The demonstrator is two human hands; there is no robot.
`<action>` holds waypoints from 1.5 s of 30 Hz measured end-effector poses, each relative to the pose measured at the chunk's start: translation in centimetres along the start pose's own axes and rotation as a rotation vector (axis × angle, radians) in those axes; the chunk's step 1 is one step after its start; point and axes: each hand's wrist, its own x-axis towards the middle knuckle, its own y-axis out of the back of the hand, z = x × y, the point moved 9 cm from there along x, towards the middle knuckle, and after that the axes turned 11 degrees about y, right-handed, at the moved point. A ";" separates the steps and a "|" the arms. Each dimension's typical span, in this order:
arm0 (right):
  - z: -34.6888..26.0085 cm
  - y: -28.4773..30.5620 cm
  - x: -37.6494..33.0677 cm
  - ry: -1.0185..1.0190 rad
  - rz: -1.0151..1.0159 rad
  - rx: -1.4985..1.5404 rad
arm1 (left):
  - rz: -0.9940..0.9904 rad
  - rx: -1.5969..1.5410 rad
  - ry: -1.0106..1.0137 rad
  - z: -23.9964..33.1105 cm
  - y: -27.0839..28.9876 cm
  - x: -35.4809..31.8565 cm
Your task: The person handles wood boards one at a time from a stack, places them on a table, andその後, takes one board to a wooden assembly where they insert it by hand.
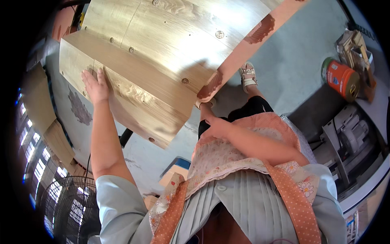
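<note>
My left hand (96, 86) lies flat, fingers stretched, against the near face of a light wood-grain panel (134, 97). This panel has dark round holes along its edges. Behind it, a larger wood-grain board (174, 44) with similar round holes lies on a pinkish-orange worktop (243, 49) with worn brown patches along its edge. My right forearm crosses over my apron, and my right hand (214, 127) rests low by my leg, just short of the panel's near corner. Its fingers are turned away and mostly hidden.
An orange and green bucket (340, 79) stands on the right beside stacked wood pieces (353, 49). Below these is a grey motor (352, 130) in a frame. A black wire fan (71, 209) is at lower left. Flat cardboard-coloured sheets (32, 93) lie on the far left.
</note>
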 end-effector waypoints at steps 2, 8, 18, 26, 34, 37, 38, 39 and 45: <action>-0.6 1.1 -0.9 -0.094 -0.041 -0.033 | 0.027 -0.091 -0.007 -1.7 0.3 -3.1; 4.5 -0.1 7.4 0.170 -0.070 -0.624 | -0.136 -0.136 -0.038 3.2 1.3 -13.0; 9.1 -4.7 14.5 0.246 -0.054 -0.201 | -0.075 -0.136 -0.046 6.9 0.7 -13.9; 1.5 -0.9 9.4 -0.112 -0.015 -0.249 | -0.069 -0.078 0.011 5.0 0.0 -14.7; 3.7 1.4 9.4 -0.286 0.066 -0.210 | -0.059 -0.107 -0.045 5.0 -0.1 -14.7; 2.0 2.1 8.8 -0.271 0.033 -0.235 | -0.085 -0.086 0.002 4.5 -0.6 -14.8; -0.1 0.8 8.8 -0.170 0.016 -0.218 | -0.101 -0.076 0.015 4.3 -0.3 -15.1; -1.6 -0.3 8.6 -0.069 0.000 -0.200 | -0.117 -0.066 0.028 4.4 0.1 -15.2; -1.4 3.3 7.3 -0.066 0.101 -0.169 | -0.110 -0.091 0.025 4.8 -0.6 -14.7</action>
